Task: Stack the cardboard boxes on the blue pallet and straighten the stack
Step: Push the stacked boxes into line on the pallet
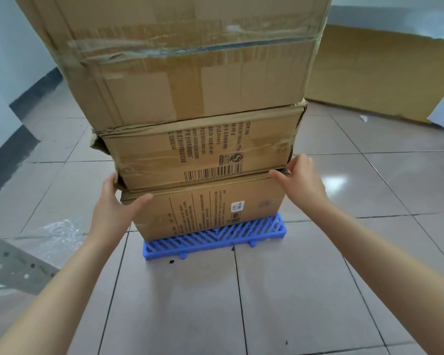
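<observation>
Above the grey tiled floor (190, 303), the left hand (116, 201) and right hand (301, 179) press open-palmed, gripping nothing, against the side corners of three stacked brown cardboard boxes (203, 155) on the blue slatted plastic pallet (215, 239), flattened cardboard (377, 73) leaning beyond.

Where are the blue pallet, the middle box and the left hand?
blue pallet (215, 238): head view, front slatted edge.
middle box (198, 149): head view, printed front face.
left hand (114, 201): head view, back of the hand.
</observation>
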